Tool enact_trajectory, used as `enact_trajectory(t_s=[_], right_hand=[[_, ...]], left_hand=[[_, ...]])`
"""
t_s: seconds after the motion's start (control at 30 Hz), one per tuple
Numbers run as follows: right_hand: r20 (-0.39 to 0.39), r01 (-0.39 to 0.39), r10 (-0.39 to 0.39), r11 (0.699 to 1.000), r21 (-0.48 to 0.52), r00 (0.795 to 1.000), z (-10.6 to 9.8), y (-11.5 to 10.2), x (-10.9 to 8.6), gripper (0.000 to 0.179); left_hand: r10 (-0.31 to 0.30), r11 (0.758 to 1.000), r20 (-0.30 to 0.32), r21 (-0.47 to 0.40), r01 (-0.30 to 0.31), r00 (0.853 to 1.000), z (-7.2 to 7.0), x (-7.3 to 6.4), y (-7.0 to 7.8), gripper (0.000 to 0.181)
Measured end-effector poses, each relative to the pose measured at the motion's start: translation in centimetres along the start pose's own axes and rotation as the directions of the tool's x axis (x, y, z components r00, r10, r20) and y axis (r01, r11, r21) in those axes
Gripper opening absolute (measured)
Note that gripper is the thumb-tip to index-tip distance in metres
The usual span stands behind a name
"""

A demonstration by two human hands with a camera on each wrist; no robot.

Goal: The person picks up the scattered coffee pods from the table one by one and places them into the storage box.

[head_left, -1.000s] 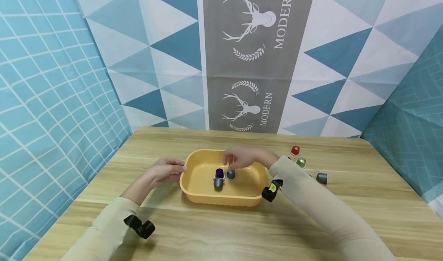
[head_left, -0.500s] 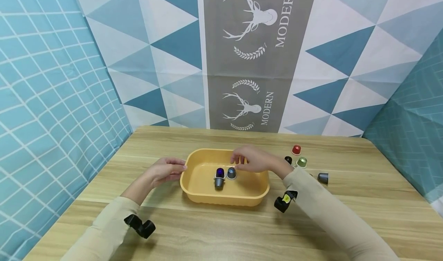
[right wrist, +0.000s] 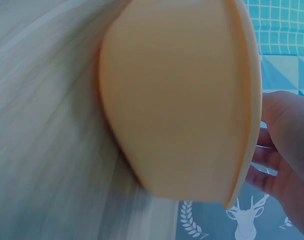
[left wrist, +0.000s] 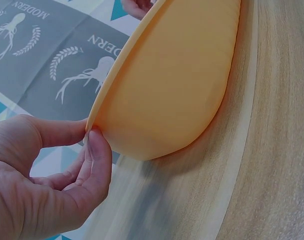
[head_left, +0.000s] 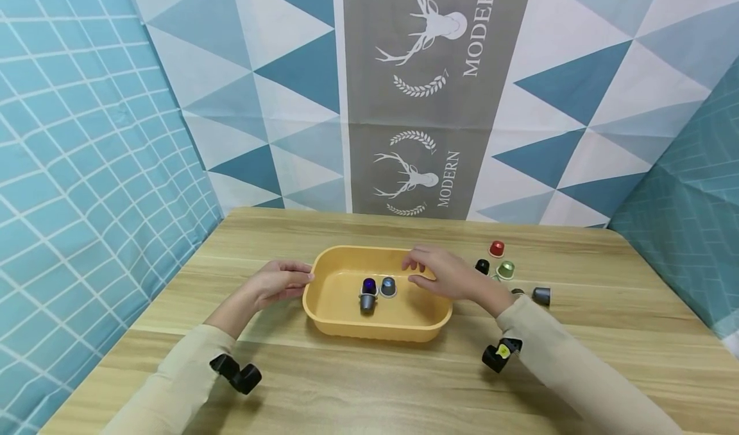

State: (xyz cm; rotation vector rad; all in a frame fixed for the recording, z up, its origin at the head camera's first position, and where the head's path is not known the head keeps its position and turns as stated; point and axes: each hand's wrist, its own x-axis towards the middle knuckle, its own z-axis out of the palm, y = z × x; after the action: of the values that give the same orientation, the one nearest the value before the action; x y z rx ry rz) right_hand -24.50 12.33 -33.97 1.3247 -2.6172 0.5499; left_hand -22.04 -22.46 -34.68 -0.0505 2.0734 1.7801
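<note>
A yellow plastic tray [head_left: 378,332] stands on the wooden table. My left hand [left wrist: 57,170] pinches its left rim between thumb and fingers. Inside lie three coffee capsules: a dark blue one [head_left: 369,285], a grey one [head_left: 367,303] touching it, and a grey-blue one [head_left: 389,286] standing rim down to their right. My right hand [head_left: 441,273] is over the tray's right part, holding nothing, with its fingers loosely bent and apart. In the right wrist view the tray's wall [right wrist: 176,110] hides part of that hand.
On the table right of the tray are more capsules: a red one [head_left: 496,249], a black one [head_left: 482,266], a green one [head_left: 505,269], a grey one on its side [head_left: 541,296] and a dark one partly behind the right sleeve [head_left: 543,339]. Patterned cloth hangs behind.
My right hand has let go of the grey-blue capsule, which stays in the tray, and has moved right toward the tray's right rim. My left hand keeps its place at the left rim.
</note>
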Motion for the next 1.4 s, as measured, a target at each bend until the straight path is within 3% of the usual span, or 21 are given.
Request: enact_trajectory(t_s=[0.3, 0.7, 1.07, 1.4], right_hand=[[-0.132, -0.008, -0.010, 0.991, -0.132, 0.991, -0.6, 0.6, -1.9, 0.019], [-0.207, 0.012, -0.050, 0.984, -0.180, 0.977, -1.2, 1.6, -3.6, 0.019], [-0.203, -0.029, 0.003, 0.992, -0.126, 0.979, -1.8, 2.6, -5.7, 0.019], [-0.195, -0.081, 0.045, 0.980, -0.183, 0.980, -2.1, 3.5, -7.3, 0.019]], left_hand=[[0.027, 0.999, 0.052, -0.027, -0.025, 0.998, -0.4, -0.1, -0.1, 0.051], [-0.002, 1.000, -0.003, -0.006, 0.002, 1.000, 0.1, 0.2, 0.1, 0.049], [0.004, 1.000, -0.001, -0.006, -0.004, 1.000, -0.1, 0.3, -0.2, 0.049], [-0.002, 1.000, -0.002, 0.002, 0.002, 1.000, -0.1, 0.2, -0.2, 0.049]])
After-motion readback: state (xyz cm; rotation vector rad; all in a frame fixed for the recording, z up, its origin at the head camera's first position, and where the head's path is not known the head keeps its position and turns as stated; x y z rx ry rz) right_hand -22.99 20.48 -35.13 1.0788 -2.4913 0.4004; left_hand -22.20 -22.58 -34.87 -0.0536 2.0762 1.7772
